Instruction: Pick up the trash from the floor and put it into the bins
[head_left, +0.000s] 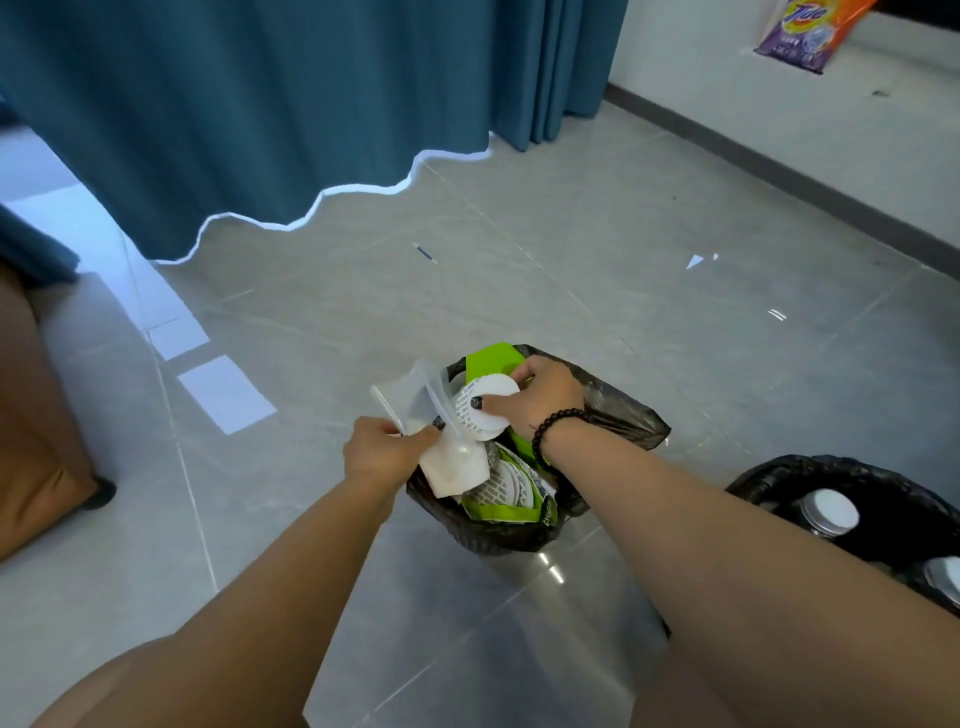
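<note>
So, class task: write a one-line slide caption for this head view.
Both hands push trash, left hand gripping clear plastic bag, right hand a white cup, into black-lined bin.

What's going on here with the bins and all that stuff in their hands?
A person is clearing up trash, leaning over a black-lined bin already holding green and white packaging. Their left hand grips clear plastic bags and white paper at the bin's rim, and their right hand holds a round white printed container above the opening. A second black-lined bin to the right holds bottles with white caps. A few small scraps lie on the tiled floor.
</note>
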